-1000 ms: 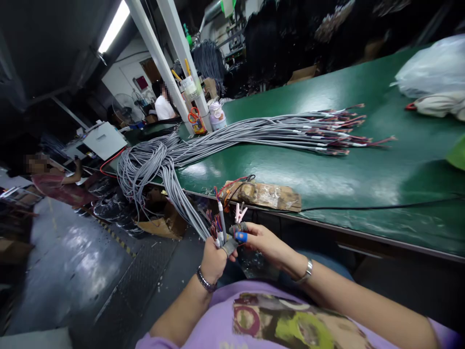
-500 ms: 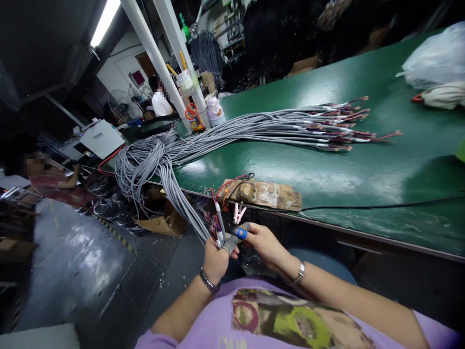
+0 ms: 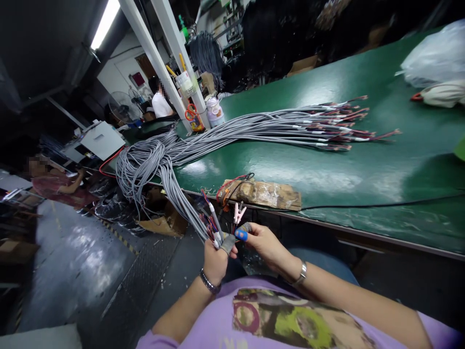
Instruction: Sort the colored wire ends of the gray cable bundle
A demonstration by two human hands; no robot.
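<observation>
My left hand (image 3: 215,261) is closed around the ends of several grey cables (image 3: 181,203) that hang down from the green table (image 3: 363,184). Stripped coloured wires stick up above its fist. One cable end (image 3: 213,220) stands taller than the others. My right hand (image 3: 263,242) is beside the left, fingers pinched near those wire ends, with a blue cap on one fingertip (image 3: 240,235) and a grey cap on another. A small pink clip (image 3: 238,212) sits just above my right fingers at the table edge.
A long bundle of grey cables (image 3: 276,128) lies across the table, its stripped ends at the right. A worn brown block (image 3: 265,194) with red and black wires sits on the near edge. White bags (image 3: 432,68) lie far right. Two other people sit at the left.
The tall cable end in my left hand has tilted left and dropped slightly. Both hands stay close together at the table edge.
</observation>
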